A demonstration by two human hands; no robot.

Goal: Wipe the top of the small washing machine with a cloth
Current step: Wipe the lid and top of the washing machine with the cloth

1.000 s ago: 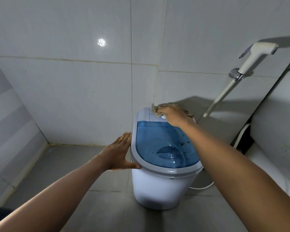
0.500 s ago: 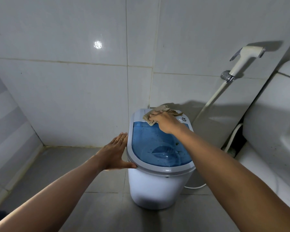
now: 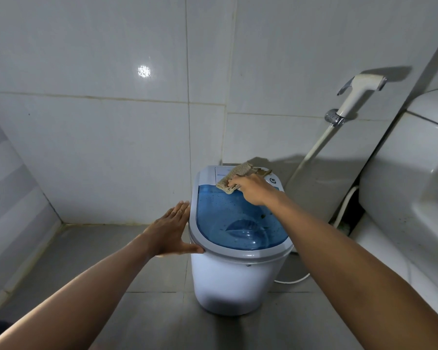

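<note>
The left hand (image 3: 171,229) lies flat and open against the left side of the small washing machine (image 3: 235,274), its fingers (image 3: 180,210) stretched along the grey rim and the thumb hooked at the front edge; it holds nothing and seems to steady the tub. The machine stands on the grey tiled floor (image 3: 86,261), close to the tiled wall behind it. To wipe well from here, the bracing hand should keep firm side pressure while the cloth is drawn in overlapping passes from the rear panel forward over the lid, since the light tub could slide or rock.

The blue lid (image 3: 228,218) is translucent, set in a grey frame, and carries dark specks, thicker toward its right side, so that area likely needs more passes. The cloth (image 3: 232,176), a tan, coarse-woven rag, lies partly on the rear control panel and partly over the lid's back edge. The right hand (image 3: 254,189) presses on it, fingers curled over and pinching its near corner. Further right, a spray hose (image 3: 354,94) hangs on the wall beside a white toilet tank (image 3: 402,173).
</note>
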